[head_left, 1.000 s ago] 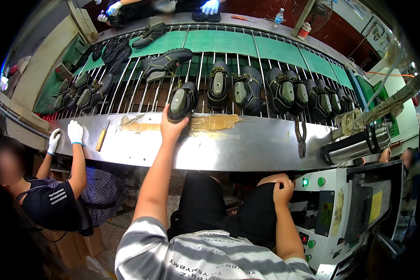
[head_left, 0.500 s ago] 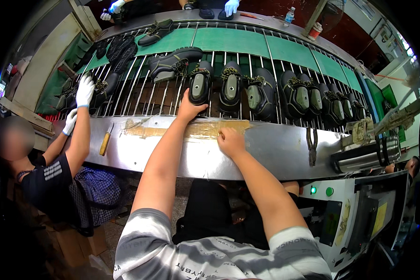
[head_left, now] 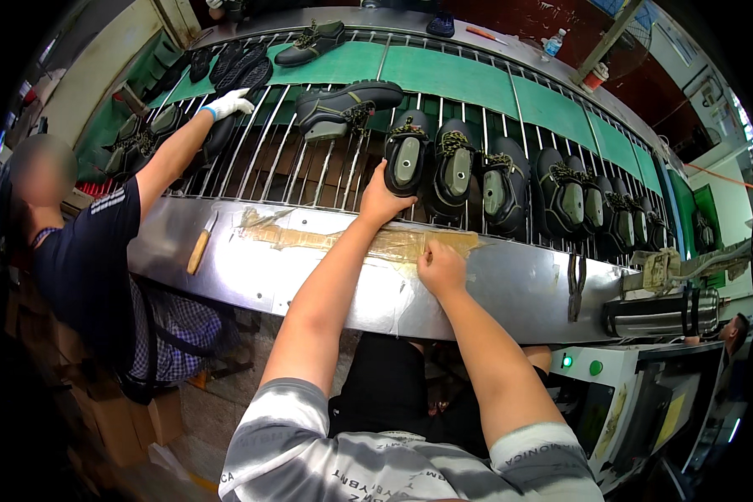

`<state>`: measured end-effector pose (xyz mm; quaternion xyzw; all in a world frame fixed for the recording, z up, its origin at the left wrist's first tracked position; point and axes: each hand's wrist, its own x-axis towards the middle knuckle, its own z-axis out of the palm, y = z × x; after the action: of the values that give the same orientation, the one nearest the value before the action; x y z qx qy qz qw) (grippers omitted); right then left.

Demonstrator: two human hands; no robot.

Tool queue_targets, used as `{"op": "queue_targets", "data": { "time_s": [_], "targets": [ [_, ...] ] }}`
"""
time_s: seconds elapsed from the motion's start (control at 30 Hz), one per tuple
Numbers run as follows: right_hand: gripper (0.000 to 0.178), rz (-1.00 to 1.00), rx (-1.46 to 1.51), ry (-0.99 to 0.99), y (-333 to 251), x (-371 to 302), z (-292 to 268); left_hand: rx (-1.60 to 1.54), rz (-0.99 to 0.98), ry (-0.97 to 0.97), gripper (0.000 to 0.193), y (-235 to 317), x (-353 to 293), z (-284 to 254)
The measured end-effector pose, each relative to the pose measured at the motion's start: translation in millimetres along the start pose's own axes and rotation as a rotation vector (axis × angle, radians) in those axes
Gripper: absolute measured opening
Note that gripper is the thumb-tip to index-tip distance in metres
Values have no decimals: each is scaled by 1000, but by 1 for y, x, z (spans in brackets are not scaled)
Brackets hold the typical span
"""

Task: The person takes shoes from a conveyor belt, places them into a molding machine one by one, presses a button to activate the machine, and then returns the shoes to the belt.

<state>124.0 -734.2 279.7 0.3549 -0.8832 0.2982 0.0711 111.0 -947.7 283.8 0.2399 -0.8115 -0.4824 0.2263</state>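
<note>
My left hand (head_left: pixel 383 201) is closed on the heel end of a black safety shoe (head_left: pixel 407 159) with a grey-green sole patch and speckled laces. The shoe stands on the metal rods of a rack. To the right, my right hand (head_left: pixel 442 266) rests on the steel ledge (head_left: pixel 510 289) by a strip of brown tape (head_left: pixel 335 239). Its fingers are curled together, and whatever is in them is hidden. Beside the held shoe stands a similar shoe (head_left: pixel 453 167). On the left, another shoe (head_left: pixel 343 110) lies on its side across the rods.
Several more shoes (head_left: pixel 504 188) line the rack to the right. A green belt (head_left: pixel 452 75) runs behind. A wooden-handled tool (head_left: pixel 199 251), pliers (head_left: pixel 576 289) and a steel flask (head_left: pixel 661 314) lie on the ledge. A co-worker's gloved hand (head_left: pixel 228 105) reaches in from the left.
My view has swung left, so the scene sits farther right. The co-worker's gloved hand has reached farther along the rack. My left hand stays on the shoe; my right hand stays on the ledge.
</note>
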Motion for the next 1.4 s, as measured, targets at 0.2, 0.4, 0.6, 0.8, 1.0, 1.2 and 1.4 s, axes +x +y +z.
{"op": "queue_targets", "data": {
  "time_s": [0.2, 0.4, 0.6, 0.8, 1.0, 1.2, 1.4],
  "targets": [
    [10, -7, -29, -2, 1, 2, 3, -59, -50, 2, 105, 3, -7, -2],
    [11, 15, -32, -19, 2, 4, 4, -167, -183, -72, 90, -15, -10, -7],
    [10, 25, -27, -49, 0, 5, 1, -476, -332, -212, 90, -6, 3, -14],
    [10, 5, 41, -32, -4, 8, -2, -428, -267, -269, 88, -12, 15, -14],
    [10, -14, 52, -36, -4, 12, 0, -197, -155, -432, 84, -37, 42, -30],
    [10, -9, 77, -41, -4, 14, 1, 271, 50, -557, 28, -20, 155, -76],
    [10, -14, 113, -51, -2, 16, 4, 1033, 414, 55, 77, 3, 254, -34]
  ]
}}
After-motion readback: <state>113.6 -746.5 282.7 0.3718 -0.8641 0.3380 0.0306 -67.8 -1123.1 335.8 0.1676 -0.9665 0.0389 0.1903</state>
